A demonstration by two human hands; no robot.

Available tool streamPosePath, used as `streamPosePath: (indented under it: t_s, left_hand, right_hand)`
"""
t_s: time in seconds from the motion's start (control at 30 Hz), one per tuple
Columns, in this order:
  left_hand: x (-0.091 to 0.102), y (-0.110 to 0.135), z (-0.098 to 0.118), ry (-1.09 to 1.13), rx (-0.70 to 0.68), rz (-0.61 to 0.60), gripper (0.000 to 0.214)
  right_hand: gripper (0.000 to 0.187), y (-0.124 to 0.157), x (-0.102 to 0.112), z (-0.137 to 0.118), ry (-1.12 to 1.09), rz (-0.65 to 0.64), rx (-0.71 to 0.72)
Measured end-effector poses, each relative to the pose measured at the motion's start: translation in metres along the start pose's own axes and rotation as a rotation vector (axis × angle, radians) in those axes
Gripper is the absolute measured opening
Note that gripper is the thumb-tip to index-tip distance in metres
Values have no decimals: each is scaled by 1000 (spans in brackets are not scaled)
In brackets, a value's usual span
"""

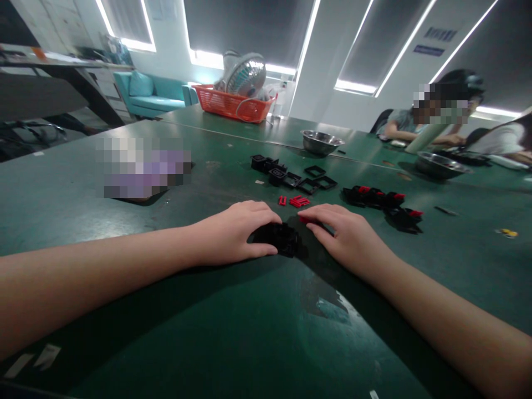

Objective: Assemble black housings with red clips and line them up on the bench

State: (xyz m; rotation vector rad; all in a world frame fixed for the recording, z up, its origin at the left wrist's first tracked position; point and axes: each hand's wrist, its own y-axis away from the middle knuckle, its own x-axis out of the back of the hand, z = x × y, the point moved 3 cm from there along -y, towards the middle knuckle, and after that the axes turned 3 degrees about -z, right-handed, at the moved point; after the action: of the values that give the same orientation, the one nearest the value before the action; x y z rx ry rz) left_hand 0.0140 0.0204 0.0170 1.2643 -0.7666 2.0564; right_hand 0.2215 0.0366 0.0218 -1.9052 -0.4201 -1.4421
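Observation:
My left hand is closed around a black plastic part low over the green table, thumb on the near side and fingers on the far side. To its right, my right hand pinches a small red plastic piece between thumb and fingertips, a short gap away from the black part. Just beyond both hands lies a little pile of red clips, with a single red clip beside it. The far side of the black part is hidden by my left fingers.
Black square frames and black housings lie farther back. Black parts with red pieces sit at right. Beyond are a metal bowl, a second bowl and a red basket holding a fan. Two people sit at far right.

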Motion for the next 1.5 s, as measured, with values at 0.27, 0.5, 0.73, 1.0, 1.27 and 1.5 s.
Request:
streamPosePath:
  t_s: [0.27,0.5,0.73,1.0,1.27,1.5]
  left_hand:
    - [0,-1,-1,-26,35,9,40]
    - [1,0,-1,-26,55,1,43]
    - [2,0,0,-24,70,-12,41]
    - [1,0,-1,11,55,-12,37]
    - [4,1,0,56,-18,71,37]
    - [3,2,0,53,-76,117,40]
  right_hand:
    - [26,1,1,-1,10,12,-1]
    - [35,1,1,-2,-11,23,-5]
    - [33,1,1,-5,-65,60,9]
    - [17,1,5,-4,-269,73,-63]
    - [12,3,2,-4,-511,30,-92]
    - [15,2,3,-5,-408,-11,-35]
